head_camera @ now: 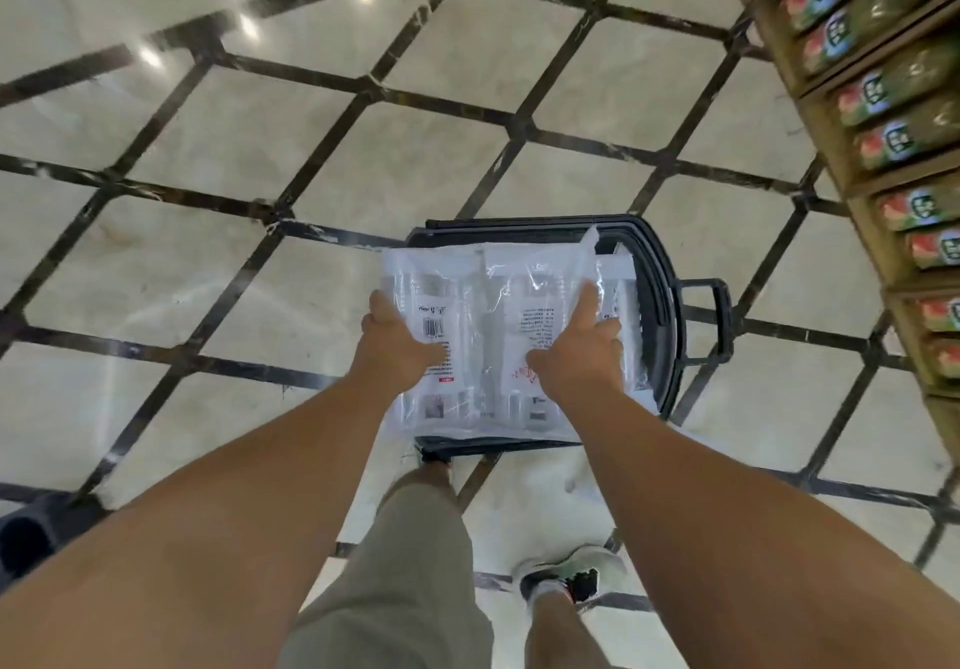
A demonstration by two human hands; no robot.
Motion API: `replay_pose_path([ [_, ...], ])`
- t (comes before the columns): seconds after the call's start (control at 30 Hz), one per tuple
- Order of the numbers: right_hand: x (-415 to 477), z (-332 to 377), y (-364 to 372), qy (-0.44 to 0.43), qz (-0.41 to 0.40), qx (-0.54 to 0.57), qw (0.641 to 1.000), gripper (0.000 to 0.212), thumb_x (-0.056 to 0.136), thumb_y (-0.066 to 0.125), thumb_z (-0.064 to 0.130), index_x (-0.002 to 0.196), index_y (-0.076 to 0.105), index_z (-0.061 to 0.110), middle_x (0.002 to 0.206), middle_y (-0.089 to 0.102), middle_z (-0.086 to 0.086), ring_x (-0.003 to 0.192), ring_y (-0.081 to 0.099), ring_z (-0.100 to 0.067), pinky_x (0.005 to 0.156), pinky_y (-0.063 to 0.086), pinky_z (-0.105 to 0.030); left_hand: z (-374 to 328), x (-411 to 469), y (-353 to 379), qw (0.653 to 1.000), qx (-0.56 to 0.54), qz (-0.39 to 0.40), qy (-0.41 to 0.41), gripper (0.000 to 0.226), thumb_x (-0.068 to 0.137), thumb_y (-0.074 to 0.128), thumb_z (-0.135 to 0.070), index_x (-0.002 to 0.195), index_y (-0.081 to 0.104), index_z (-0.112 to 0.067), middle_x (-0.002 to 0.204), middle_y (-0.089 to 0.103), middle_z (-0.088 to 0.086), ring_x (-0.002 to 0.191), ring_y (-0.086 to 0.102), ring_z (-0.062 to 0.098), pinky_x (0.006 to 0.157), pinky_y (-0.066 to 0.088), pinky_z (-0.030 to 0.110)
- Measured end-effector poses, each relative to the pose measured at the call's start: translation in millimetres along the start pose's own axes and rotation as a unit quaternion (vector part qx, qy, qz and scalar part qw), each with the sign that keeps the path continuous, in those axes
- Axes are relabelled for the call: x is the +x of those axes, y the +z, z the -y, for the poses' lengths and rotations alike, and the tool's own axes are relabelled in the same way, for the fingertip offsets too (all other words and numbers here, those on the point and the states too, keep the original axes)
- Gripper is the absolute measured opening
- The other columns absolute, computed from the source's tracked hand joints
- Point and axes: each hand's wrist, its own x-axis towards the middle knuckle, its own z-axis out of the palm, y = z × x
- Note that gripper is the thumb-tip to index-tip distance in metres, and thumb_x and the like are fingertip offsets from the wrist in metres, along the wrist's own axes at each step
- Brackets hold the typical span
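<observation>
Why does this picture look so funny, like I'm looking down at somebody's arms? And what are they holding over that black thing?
There is no machine here, just a person. A small camera sits on their head and looks down, so you see what they see: their own arms, legs and a shoe. The left hand and the right hand hold clear plastic packs with white labels, one hand at each side. Below the packs, a black basket with a handle stands on the shiny tiled floor. On the right is a shop shelf full of green packets.
</observation>
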Motion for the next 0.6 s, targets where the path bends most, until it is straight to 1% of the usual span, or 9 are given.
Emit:
replay_pose_path([
  [0.1,40.1,-13.4,18.4,0.019,0.003,-0.007,1.0,0.119,0.082,0.078,0.025,0.153,-0.016,0.041,0.153,0.022,-0.019,0.132,0.038,-0.038,0.089,0.055,-0.053,4.8,30.1,29.0,1.0,0.005,0.012,0.014,0.088,0.064,0.086,-0.031,0.13,0.029,-0.017,0.114,0.05,0.008,0.097,0.059,0.026,0.082,0.056,0.046],
  [0.23,75.0,-33.5,39.6,0.022,0.01,-0.003,1.0,0.119,0.081,0.079,0.025,0.155,-0.013,0.041,0.153,0.023,-0.017,0.13,0.041,-0.038,0.087,0.055,-0.055,16.5,56.2,60.2,1.0,0.015,0.017,0.015,0.094,0.066,0.084,-0.032,0.136,0.024,-0.017,0.116,0.052,0.009,0.098,0.06,0.028,0.079,0.056,0.045],
  [0.33,84.8,-41.2,57.8,0.01,0.002,0.007,1.0,0.116,0.082,0.078,0.026,0.157,-0.01,0.036,0.147,0.025,-0.015,0.131,0.037,-0.036,0.093,0.051,-0.053,29.2,69.0,71.5,1.0,0.019,0.014,-0.003,0.102,0.067,0.084,-0.033,0.142,0.018,-0.015,0.123,0.05,0.012,0.103,0.06,0.031,0.084,0.056,0.049],
  [0.4,88.1,-44.4,66.2,0.001,-0.013,0.012,1.0,0.114,0.083,0.077,0.027,0.157,-0.009,0.034,0.146,0.026,-0.014,0.132,0.035,-0.035,0.093,0.05,-0.051,33.6,72.8,74.6,1.0,0.019,0.007,-0.008,0.103,0.069,0.084,-0.03,0.144,0.016,-0.016,0.127,0.048,0.011,0.107,0.059,0.031,0.086,0.055,0.047],
  [0.43,89.3,-46.5,68.8,-0.003,-0.017,0.012,1.0,0.113,0.083,0.076,0.028,0.157,-0.009,0.033,0.146,0.026,-0.014,0.132,0.034,-0.034,0.092,0.05,-0.051,34.3,72.9,75.6,1.0,0.023,0.005,-0.004,0.107,0.07,0.085,-0.028,0.147,0.013,-0.017,0.132,0.045,0.011,0.113,0.057,0.029,0.089,0.054,0.044],
  [0.5,91.6,-51.7,71.4,-0.013,-0.02,0.007,1.0,0.113,0.084,0.075,0.029,0.157,-0.011,0.034,0.146,0.026,-0.013,0.133,0.034,-0.033,0.09,0.049,-0.049,30.6,68.3,77.5,0.997,0.063,-0.002,0.034,0.119,0.074,0.085,-0.024,0.155,-0.003,-0.023,0.15,0.027,0.01,0.13,0.042,0.024,0.097,0.046,0.035],
  [0.53,93.0,-53.9,72.3,-0.017,-0.019,0.004,1.0,0.114,0.084,0.075,0.03,0.157,-0.012,0.034,0.146,0.026,-0.012,0.133,0.034,-0.033,0.089,0.048,-0.049,28.6,65.1,78.8,0.991,0.115,-0.014,0.071,0.122,0.077,0.083,-0.024,0.156,-0.01,-0.029,0.158,0.013,0.008,0.139,0.031,0.024,0.102,0.041,0.036],
  [0.57,94.1,-55.1,72.7,-0.021,-0.019,-0.001,1.0,0.115,0.084,0.076,0.03,0.156,-0.013,0.034,0.145,0.026,-0.012,0.132,0.035,-0.033,0.088,0.048,-0.049,26.0,61.6,79.6,0.975,0.188,-0.03,0.112,0.121,0.079,0.081,-0.026,0.154,-0.014,-0.036,0.163,0.001,0.008,0.147,0.018,0.026,0.11,0.034,0.04],
  [0.6,94.2,-54.9,72.7,-0.024,-0.016,-0.006,1.0,0.116,0.084,0.076,0.03,0.156,-0.014,0.034,0.145,0.026,-0.012,0.132,0.035,-0.033,0.088,0.048,-0.049,24.3,58.5,80.2,0.951,0.267,-0.048,0.15,0.119,0.082,0.078,-0.03,0.152,-0.017,-0.041,0.164,-0.009,0.008,0.15,0.006,0.03,0.117,0.026,0.045],
])
